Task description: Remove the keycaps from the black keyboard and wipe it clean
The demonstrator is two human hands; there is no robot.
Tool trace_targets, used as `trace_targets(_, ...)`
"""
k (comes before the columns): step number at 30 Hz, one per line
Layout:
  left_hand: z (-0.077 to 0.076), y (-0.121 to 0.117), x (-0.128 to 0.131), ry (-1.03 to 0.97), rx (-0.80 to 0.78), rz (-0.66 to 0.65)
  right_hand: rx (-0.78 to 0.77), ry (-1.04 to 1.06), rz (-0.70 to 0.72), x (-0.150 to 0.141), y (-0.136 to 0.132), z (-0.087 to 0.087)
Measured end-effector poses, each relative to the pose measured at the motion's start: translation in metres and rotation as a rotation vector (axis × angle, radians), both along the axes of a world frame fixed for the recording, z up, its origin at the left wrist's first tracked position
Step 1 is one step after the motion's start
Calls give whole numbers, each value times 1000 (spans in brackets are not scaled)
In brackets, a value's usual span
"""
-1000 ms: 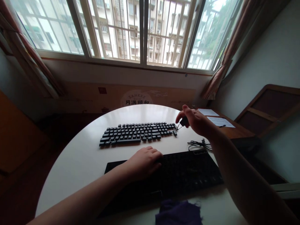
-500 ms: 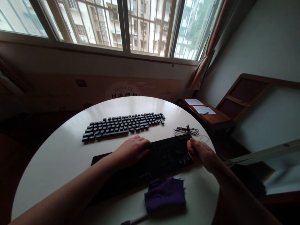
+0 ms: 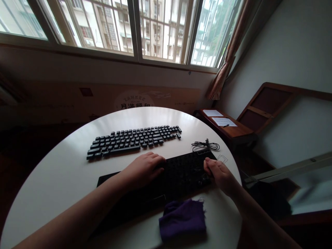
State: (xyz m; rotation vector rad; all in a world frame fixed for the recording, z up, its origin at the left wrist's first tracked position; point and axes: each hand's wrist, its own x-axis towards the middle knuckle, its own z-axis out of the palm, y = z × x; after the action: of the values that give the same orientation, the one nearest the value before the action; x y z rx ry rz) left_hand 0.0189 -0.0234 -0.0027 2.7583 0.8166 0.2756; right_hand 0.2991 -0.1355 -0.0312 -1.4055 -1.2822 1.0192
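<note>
A black keyboard (image 3: pixel 178 178) lies slantwise on the white round table, its keycaps off over most of its face. A few keycaps (image 3: pixel 204 180) still sit near its right end. My left hand (image 3: pixel 146 167) holds the keyboard down, fingers at the far edge and thumb on top. Over the right end, my right hand (image 3: pixel 216 173) is closed in a pinch on a wire keycap puller (image 3: pixel 222 159), whose thin loops stick out behind the fingers. The puller's lower tip is too dark to make out. Beyond the keyboard, loose black keycaps (image 3: pixel 135 140) are laid out in keyboard order.
A purple cloth (image 3: pixel 183 219) lies at the near side of the table (image 3: pixel 52 183). A coiled black cable (image 3: pixel 206 145) rests behind the keyboard's right end. To the right stands a wooden chair (image 3: pixel 230 133) with papers (image 3: pixel 223 121) and a pen on it.
The view has shifted slightly, and the brush end that showed below the cloth is out of sight. My right hand remains over the keyboard's right end; my left hand keeps its place.
</note>
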Motion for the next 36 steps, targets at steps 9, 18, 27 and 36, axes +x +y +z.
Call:
trace_targets(9,-4,1,-1,-11,4,-7,162,-274,-64,-9,-20,-3)
trace_targets(18,-4,2,1,16,8,2,178,-35,-135,-2,-17,-16)
trace_targets(27,-3,0,1,22,18,5,151,104,-137,-1,-15,-17)
trace_targets(36,-3,0,-1,21,37,-6,112,355,-176,1,-7,-6)
